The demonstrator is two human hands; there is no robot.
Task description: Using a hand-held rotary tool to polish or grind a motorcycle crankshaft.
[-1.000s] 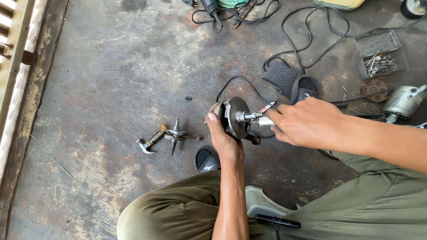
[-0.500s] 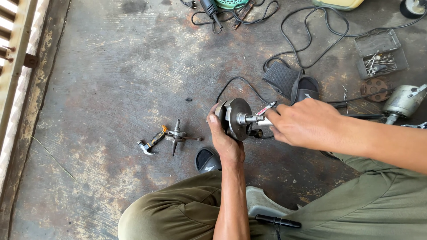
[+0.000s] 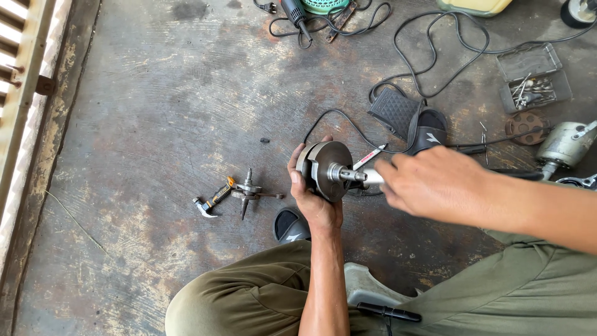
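Observation:
My left hand (image 3: 314,202) grips a round metal crank part (image 3: 323,169) by its disc and holds it above the concrete floor, shaft pointing right. My right hand (image 3: 435,183) is closed around the end of that shaft (image 3: 348,175) and also holds a slim marker pen (image 3: 370,155) that sticks out toward the disc. The right hand is blurred. To the left on the floor lie a small hammer (image 3: 212,200) and a metal rod with a cross piece (image 3: 249,191).
A foot pedal (image 3: 393,112) with black cables (image 3: 423,50), a sandal (image 3: 429,134), a clear box of bits (image 3: 528,84), a rusty disc (image 3: 525,127) and a grey power tool (image 3: 563,144) lie at the right. A metal gate (image 3: 22,81) runs along the left.
My right hand has shifted slightly along the shaft and now looks blurred. The left hand keeps the crank part in about the same place.

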